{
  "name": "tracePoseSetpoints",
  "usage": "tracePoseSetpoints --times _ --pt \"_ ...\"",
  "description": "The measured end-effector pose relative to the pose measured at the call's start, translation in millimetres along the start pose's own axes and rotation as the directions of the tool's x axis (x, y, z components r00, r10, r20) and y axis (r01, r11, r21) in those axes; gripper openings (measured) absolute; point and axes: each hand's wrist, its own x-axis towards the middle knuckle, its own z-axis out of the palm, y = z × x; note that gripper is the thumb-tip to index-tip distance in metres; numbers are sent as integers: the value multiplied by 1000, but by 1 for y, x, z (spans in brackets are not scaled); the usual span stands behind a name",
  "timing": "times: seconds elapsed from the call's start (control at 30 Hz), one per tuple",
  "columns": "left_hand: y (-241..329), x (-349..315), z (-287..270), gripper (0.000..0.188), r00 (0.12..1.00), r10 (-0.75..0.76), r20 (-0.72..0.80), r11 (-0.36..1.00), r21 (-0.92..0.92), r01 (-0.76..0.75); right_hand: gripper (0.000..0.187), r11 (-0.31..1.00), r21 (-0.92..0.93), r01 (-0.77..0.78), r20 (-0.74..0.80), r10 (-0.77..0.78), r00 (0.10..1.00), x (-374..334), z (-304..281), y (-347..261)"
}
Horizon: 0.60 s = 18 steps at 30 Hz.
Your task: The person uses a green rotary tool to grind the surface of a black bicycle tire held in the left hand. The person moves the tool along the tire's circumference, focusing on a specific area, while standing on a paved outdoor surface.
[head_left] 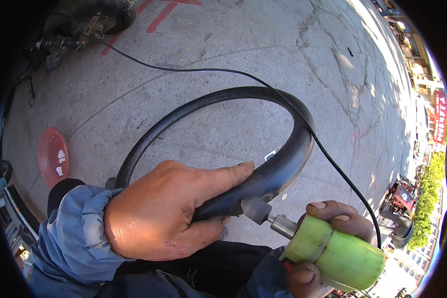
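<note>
A black rubber inner tube (294, 149) makes a wide loop in front of me. My left hand (154, 213) grips its near part, with the index finger stretched along the top and the thumb underneath. In my right hand (351, 224) is a small electric grinder (350, 260) with a green body, fingers over the top and thumb below. Its grey, rounded grinding head (256, 209) sits right by the tube's near edge, just past my left fingertips; whether it touches or spins I cannot tell. The grinder's black cord (335, 161) crosses over the tube.
A pink basin (47, 161) with white scraps in it sits on the cracked concrete ground (223, 44) at left. At the far left stands part of a vehicle with a wheel (116, 17), where the cord leads. Red lines mark the ground nearby. Parked vehicles (405, 193) line the right.
</note>
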Motion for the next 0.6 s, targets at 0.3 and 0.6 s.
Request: tracePoseSetpoints --times 0.3,0.6 --pt "-2 0 0 65 1000 24 -1 1000 11 -24 67 1000 7 20 1 -20 1000 0 0 2" --pt "-2 1 -1 65 998 53 -13 998 42 -53 68 1000 2 -6 38 6 999 -1 -3 3"
